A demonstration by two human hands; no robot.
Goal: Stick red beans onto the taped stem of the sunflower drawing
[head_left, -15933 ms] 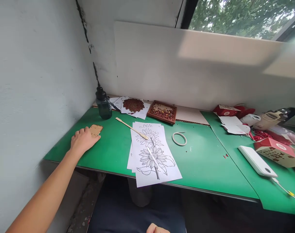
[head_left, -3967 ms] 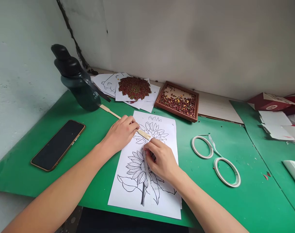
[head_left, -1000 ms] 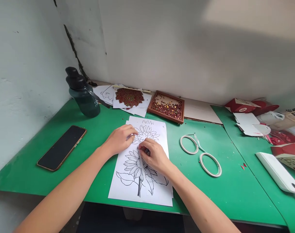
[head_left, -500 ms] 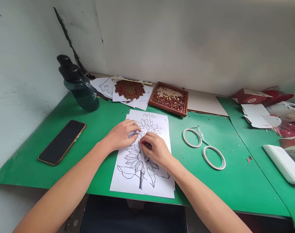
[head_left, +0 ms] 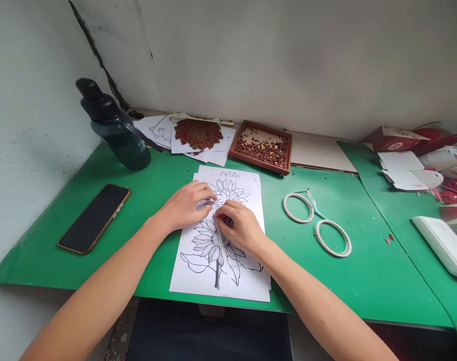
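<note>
1 flower pg (head_left: 206,244) under L fingers (head_left: 204,192), R fingers (head_left: 234,212) too.

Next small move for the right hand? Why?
I'd try easing up the top end of the white strip with the right hand: its fingertips are at that end, and the left hand seems to rest on the paper, so could steady it. Grip unclear.

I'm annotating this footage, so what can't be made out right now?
In the head view:
Sunflower sheet: middle hidden by the left hand and right hand.
Anything in the right hand's grasp: hidden by that hand.
White device: cut off by the right edge.
Back paper: partly covered by the reddish pile.
</note>
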